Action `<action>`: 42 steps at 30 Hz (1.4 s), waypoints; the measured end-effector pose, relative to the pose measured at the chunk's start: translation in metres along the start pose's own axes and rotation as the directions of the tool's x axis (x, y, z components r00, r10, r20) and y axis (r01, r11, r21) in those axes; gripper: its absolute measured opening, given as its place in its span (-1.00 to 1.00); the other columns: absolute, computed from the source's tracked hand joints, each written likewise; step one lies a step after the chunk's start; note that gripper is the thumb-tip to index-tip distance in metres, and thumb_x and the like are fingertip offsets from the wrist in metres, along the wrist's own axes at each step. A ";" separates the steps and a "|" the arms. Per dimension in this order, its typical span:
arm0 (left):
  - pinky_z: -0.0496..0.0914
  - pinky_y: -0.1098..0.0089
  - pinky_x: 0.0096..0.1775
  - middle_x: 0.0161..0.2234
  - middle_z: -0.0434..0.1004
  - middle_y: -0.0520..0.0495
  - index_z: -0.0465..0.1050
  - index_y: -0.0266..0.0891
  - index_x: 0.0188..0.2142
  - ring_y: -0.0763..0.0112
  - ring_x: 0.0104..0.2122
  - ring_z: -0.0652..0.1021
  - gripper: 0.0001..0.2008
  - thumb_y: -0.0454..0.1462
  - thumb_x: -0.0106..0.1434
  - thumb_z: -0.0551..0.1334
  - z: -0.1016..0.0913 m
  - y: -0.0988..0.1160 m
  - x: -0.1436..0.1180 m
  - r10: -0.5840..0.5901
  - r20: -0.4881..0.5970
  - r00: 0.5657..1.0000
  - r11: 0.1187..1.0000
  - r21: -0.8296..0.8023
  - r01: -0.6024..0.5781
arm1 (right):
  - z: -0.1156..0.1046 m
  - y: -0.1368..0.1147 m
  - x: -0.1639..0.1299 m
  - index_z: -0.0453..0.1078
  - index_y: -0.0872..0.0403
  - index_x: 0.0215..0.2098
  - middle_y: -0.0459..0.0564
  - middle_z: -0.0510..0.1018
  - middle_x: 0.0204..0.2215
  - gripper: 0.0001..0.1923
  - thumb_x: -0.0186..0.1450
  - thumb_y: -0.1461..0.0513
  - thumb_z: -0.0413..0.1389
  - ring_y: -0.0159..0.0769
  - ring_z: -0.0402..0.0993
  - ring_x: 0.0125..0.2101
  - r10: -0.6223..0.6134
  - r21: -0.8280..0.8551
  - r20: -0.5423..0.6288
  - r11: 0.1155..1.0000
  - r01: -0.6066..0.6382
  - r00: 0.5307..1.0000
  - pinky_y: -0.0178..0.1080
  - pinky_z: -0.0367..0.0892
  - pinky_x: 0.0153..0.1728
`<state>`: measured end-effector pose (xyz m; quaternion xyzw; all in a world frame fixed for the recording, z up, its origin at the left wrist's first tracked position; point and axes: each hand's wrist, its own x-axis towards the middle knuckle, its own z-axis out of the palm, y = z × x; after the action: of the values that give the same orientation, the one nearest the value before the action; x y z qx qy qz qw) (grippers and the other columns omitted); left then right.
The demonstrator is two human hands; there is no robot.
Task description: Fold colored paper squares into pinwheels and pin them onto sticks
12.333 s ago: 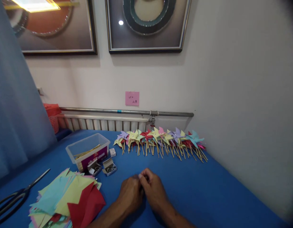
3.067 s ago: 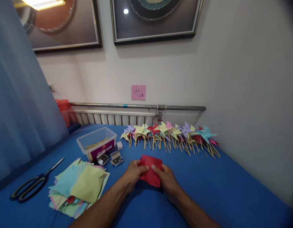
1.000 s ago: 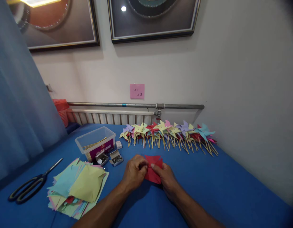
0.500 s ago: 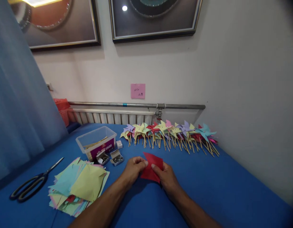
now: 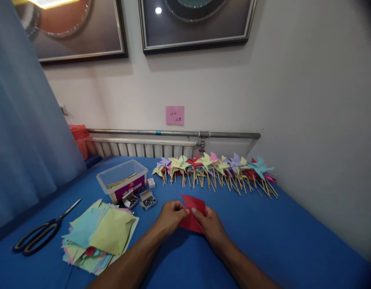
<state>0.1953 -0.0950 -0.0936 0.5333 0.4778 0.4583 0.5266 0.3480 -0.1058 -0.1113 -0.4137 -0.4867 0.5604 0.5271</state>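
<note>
scissors [image 5: 43, 234] far left | paper stack [image 5: 99, 237] | clear tub [image 5: 123, 185] | pin boxes [image 5: 140, 199] | pinwheel row [image 5: 215, 170] by wall

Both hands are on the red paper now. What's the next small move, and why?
Probably fold the next corner of the red paper into its middle. Both the left hand and right hand pinch it just above the blue table, and it is only partly shaped, unlike the finished pinwheels lined up by the wall. The pin boxes sit within reach for afterwards.

Open tabletop [image 5: 294, 241] right of my hands; pinwheel row [image 5: 215, 170] bars the far edge, paper stack [image 5: 98, 237] and pin boxes [image 5: 141, 199] crowd my left.
</note>
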 end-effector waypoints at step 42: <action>0.12 0.49 -0.57 -0.70 0.32 0.13 0.27 -0.23 -0.59 0.58 -0.69 0.26 -0.72 -0.25 -0.18 0.39 0.006 0.000 -0.001 -0.140 -0.033 0.990 0.954 -0.270 0.126 | -0.002 0.005 0.002 0.53 0.14 -0.24 0.00 0.64 -0.45 -0.53 0.09 -0.06 0.26 -0.22 0.50 -0.48 -0.006 -0.119 0.008 0.993 0.007 1.000 -0.23 0.36 -0.43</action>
<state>0.2008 -0.0970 -0.0939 0.4117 0.4600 0.4958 0.6108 0.3483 -0.1040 -0.1168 -0.4408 -0.5224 0.5303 0.5016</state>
